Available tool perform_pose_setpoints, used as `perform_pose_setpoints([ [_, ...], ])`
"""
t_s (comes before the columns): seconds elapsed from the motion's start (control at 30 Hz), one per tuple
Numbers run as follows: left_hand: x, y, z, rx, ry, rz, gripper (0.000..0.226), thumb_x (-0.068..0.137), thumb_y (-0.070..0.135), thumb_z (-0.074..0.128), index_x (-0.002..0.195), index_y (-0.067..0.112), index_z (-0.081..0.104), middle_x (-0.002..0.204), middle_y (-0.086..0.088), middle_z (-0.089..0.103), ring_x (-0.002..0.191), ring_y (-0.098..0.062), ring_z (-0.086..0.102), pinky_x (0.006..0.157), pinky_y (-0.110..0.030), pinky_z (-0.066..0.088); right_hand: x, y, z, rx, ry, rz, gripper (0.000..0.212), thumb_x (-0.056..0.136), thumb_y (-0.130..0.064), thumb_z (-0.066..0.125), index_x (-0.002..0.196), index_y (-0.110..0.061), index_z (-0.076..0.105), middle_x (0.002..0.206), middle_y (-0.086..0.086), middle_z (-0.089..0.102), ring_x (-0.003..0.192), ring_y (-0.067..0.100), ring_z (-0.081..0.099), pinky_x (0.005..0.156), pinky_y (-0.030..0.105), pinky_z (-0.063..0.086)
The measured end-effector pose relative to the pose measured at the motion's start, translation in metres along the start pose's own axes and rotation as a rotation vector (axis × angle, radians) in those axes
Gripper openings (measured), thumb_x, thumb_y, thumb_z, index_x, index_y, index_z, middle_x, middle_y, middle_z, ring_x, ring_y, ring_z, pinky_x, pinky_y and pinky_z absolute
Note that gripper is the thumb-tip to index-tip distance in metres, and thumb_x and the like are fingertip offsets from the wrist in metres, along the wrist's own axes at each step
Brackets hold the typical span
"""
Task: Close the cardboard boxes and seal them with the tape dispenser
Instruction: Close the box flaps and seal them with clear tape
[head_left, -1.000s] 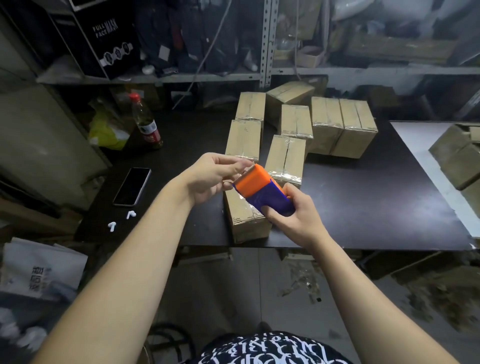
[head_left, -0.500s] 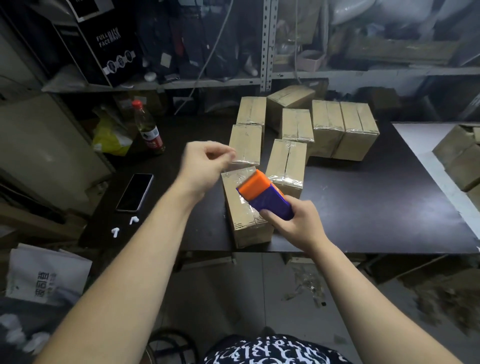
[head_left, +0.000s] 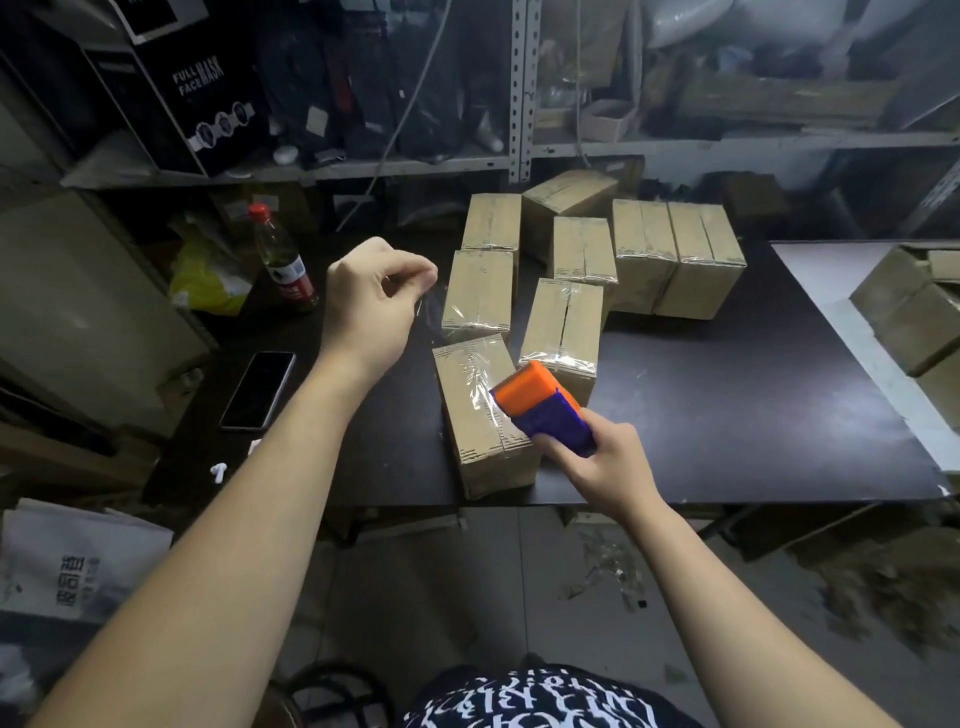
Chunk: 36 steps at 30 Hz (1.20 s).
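One white bag (head_left: 78, 561) with printed characters lies low at the far left, off the dark surface (head_left: 727, 389). On the left part of that surface a phone (head_left: 258, 391) lies face up, with two small white earbuds (head_left: 218, 470) near the front edge beside it. Further back stand a yellow bag (head_left: 205, 275) and a bottle (head_left: 283, 260) with a red cap, upright.

The left hand (head_left: 374, 296) is raised above the surface, just left of the boxes. Its fingers are curled and thumb and forefinger pinch the end of a tape strip (head_left: 428, 312), which is clear and shows only faintly as it runs down toward the right.

The nearest box (head_left: 480, 415) lies closed at the front edge of the surface, its top covered in shiny tape. The tape dispenser (head_left: 540, 410) is held over the right side of this box, orange head pointing up and left, purple body toward the person. Whether the head touches the box top cannot be told. The right hand (head_left: 608, 467) grips the purple body from below, fingers wrapped round it.

Behind and to the right, a group of closed boxes (head_left: 644, 254) stands close together on the surface, some glossy with tape. At the far right more boxes (head_left: 914, 317) sit on a white top (head_left: 831, 291) that adjoins the dark one.
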<state>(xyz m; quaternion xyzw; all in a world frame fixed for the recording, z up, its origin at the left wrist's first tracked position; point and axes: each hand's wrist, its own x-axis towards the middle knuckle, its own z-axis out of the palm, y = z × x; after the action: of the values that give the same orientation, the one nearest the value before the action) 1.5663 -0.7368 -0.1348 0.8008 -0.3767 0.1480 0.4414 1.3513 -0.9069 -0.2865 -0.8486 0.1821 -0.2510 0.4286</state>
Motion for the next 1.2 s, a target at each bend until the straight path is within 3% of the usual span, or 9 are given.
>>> perform_pose_setpoints([
  [0.2,-0.004,0.012,0.003,0.001,0.078,0.103,0.008,0.093,0.01,0.075,0.098,0.008,0.081,0.082,-0.006,0.063,0.073,-0.018,0.059,0.064,-0.027,0.049,0.005,0.006,0.0,-0.057,0.036,0.0,0.032,0.085,-0.051,0.077,0.086,-0.022,0.064,0.065,-0.011,0.06,0.059,0.013,0.053,0.055,0.022,0.04],
  [0.5,-0.015,0.03,0.002,-0.131,0.041,0.111,0.012,0.092,0.011,0.076,0.101,0.003,0.081,0.082,0.003,0.059,0.073,0.003,0.054,0.065,-0.006,0.038,0.009,0.012,0.004,-0.056,0.021,0.092,0.034,0.091,-0.048,0.075,0.085,-0.017,0.061,0.065,-0.004,0.06,0.06,0.014,0.053,0.055,0.02,0.037],
  [0.67,-0.023,0.043,0.003,-0.135,-0.049,0.295,0.01,0.093,0.006,0.075,0.099,-0.001,0.079,0.081,0.0,0.057,0.074,-0.001,0.053,0.065,-0.01,0.039,0.017,0.003,0.0,0.072,0.125,0.317,0.033,0.094,-0.047,0.072,0.074,-0.023,0.06,0.063,-0.003,0.063,0.06,0.012,0.058,0.06,0.029,0.047],
  [0.73,-0.024,0.048,0.007,-0.135,-0.151,0.38,0.007,0.093,0.004,0.075,0.097,0.0,0.079,0.079,-0.005,0.058,0.072,-0.011,0.055,0.061,-0.021,0.045,0.025,-0.009,-0.005,0.143,0.146,0.367,0.039,0.095,-0.05,0.069,0.078,-0.015,0.065,0.064,0.002,0.067,0.061,0.02,0.064,0.063,0.039,0.053],
  [0.8,-0.026,0.052,0.014,-0.119,-0.213,0.427,0.006,0.093,0.002,0.074,0.095,0.0,0.08,0.078,-0.008,0.057,0.071,-0.018,0.054,0.059,-0.035,0.046,0.034,-0.025,-0.008,0.286,0.196,0.465,0.043,0.097,-0.047,0.07,0.086,-0.006,0.068,0.067,0.007,0.067,0.058,0.021,0.064,0.057,0.036,0.054],
  [0.9,-0.035,0.054,0.02,-0.183,-0.24,0.421,0.005,0.092,0.0,0.075,0.095,-0.001,0.079,0.077,-0.009,0.056,0.07,-0.021,0.054,0.059,-0.033,0.046,0.039,-0.023,-0.024,0.531,0.453,0.854,0.041,0.096,-0.047,0.071,0.089,-0.008,0.06,0.078,0.008,0.066,0.06,0.019,0.062,0.053,0.03,0.055],
  [1.03,-0.048,0.049,0.024,-0.272,-0.274,0.282,0.007,0.09,0.001,0.077,0.096,0.001,0.08,0.08,-0.007,0.061,0.074,-0.016,0.058,0.063,-0.018,0.043,0.033,0.015,-0.039,0.092,0.511,0.745,0.044,0.095,-0.06,0.064,0.083,-0.018,0.063,0.074,0.004,0.072,0.072,0.024,0.071,0.074,0.047,0.062],
  [1.13,-0.053,0.047,0.029,-0.323,-0.249,0.103,0.006,0.091,0.007,0.078,0.097,0.007,0.08,0.085,-0.001,0.065,0.074,-0.015,0.06,0.06,-0.028,0.047,0.031,0.034,-0.028,-0.176,0.354,0.697,0.042,0.099,-0.05,0.061,0.116,-0.011,0.063,0.106,0.008,0.071,0.098,0.03,0.066,0.079,0.037,0.052],
  [1.2,-0.054,0.05,0.028,-0.338,-0.236,0.051,0.005,0.092,0.009,0.076,0.096,0.009,0.079,0.086,0.003,0.066,0.074,-0.013,0.06,0.061,-0.025,0.046,0.026,0.045,-0.018,-0.342,0.238,0.711,0.042,0.101,-0.04,0.06,0.122,-0.004,0.062,0.116,0.018,0.068,0.103,0.039,0.064,0.081,0.038,0.051],
])
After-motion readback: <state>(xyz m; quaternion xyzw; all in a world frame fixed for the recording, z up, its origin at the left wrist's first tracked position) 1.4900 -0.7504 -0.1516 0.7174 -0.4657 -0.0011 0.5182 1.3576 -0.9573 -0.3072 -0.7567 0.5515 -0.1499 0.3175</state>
